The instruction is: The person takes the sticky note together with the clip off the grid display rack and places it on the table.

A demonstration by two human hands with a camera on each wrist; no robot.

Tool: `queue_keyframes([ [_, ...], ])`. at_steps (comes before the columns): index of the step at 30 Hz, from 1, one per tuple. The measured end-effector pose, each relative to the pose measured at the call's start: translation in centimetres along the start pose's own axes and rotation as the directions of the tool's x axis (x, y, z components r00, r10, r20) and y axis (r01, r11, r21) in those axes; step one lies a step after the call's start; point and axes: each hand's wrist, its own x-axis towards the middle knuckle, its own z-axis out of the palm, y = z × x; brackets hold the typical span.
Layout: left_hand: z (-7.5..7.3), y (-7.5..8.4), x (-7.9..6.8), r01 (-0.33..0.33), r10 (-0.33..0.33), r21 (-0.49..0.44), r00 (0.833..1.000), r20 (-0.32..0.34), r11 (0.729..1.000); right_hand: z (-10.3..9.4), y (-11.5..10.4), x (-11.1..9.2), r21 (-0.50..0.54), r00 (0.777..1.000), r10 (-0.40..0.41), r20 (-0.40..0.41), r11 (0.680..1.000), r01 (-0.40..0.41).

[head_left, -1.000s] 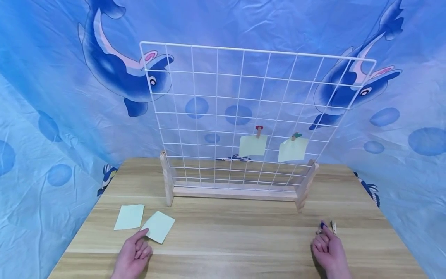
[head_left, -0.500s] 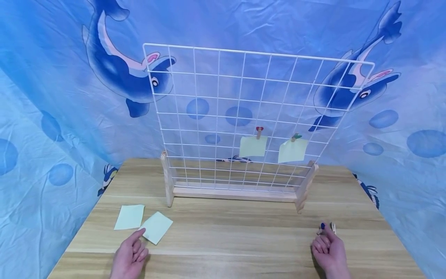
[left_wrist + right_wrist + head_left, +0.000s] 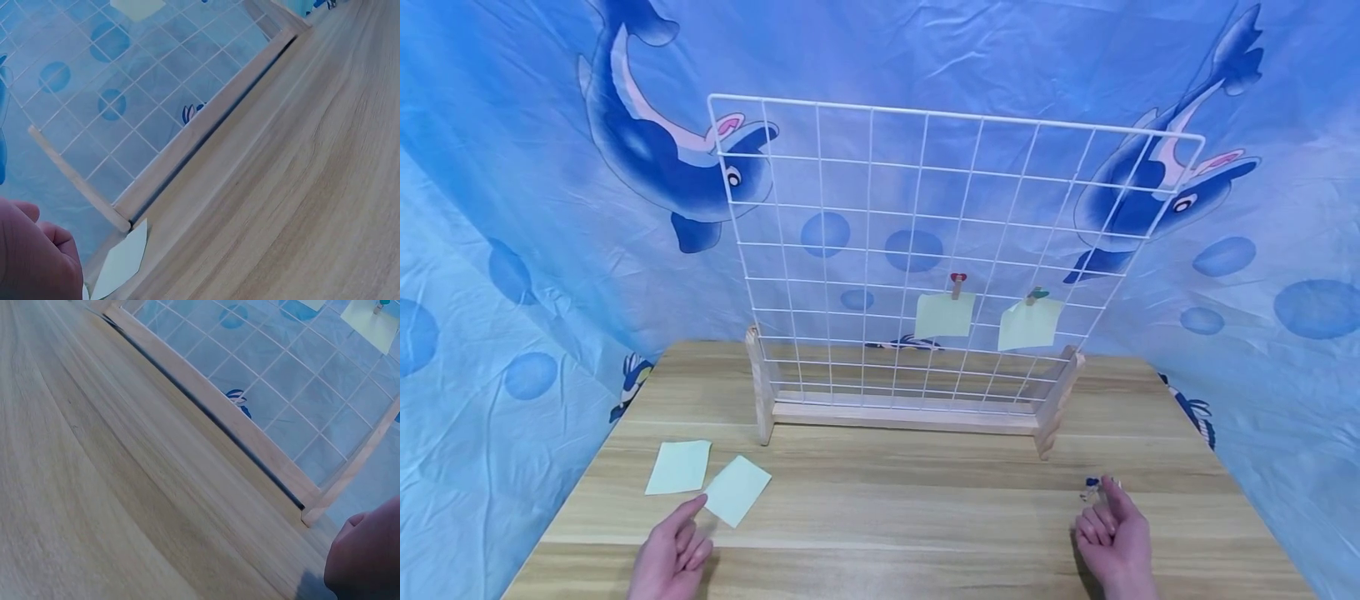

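Note:
In the head view my left hand (image 3: 672,546) is low over the table, index finger straight and the others curled in. Its index fingertip is right at the left corner of a pale green paper square (image 3: 737,492). A second paper square (image 3: 678,467) lies just beyond, to the left. My right hand (image 3: 1115,540) points its index finger forward at the right, other fingers curled. Beside that fingertip lies a small clothespin with a dark blue top (image 3: 1092,482). Another clothespin is mostly hidden behind the finger. Both wrist views show only part of each hand.
A white wire grid (image 3: 891,225) stands upright in a wooden base (image 3: 906,417) at the table's back. Two paper sheets hang on it, one under a red-topped clothespin (image 3: 957,285), one under a green-topped clothespin (image 3: 1036,295). A blue dolphin-print curtain (image 3: 512,208) surrounds the wooden table (image 3: 887,517).
The nearer paper square has shifted slightly left, and my left hand has drawn back to its corner. My right index fingertip has moved right, off the blue-topped clothespin.

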Motion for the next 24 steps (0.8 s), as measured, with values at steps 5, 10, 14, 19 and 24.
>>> queue_keyframes([
  [5,-0.1,-0.1,-0.1,-0.019,0.02,-0.015,0.999,0.042,1.0,0.2,0.0,-0.1,0.026,0.998,0.018,-0.058,1.0,-0.017],
  [10,-0.2,-0.3,0.1,-0.026,0.031,-0.054,0.996,0.089,0.998,0.2,0.4,0.1,0.052,0.996,0.026,0.08,0.998,-0.03],
  [14,0.3,-0.5,0.3,-0.024,0.025,-0.012,0.997,0.078,1.0,0.2,0.8,0.3,0.051,0.986,0.039,0.163,0.998,-0.047],
  [19,1.2,-1.2,0.8,-0.033,0.036,-0.023,0.988,0.153,0.999,0.5,1.4,0.5,0.034,0.975,0.043,0.217,0.998,-0.052],
  [24,2.1,-1.8,1.1,-0.04,0.047,-0.041,0.979,0.198,0.998,0.7,2.2,0.8,0.042,0.961,0.063,0.27,0.996,-0.077],
])
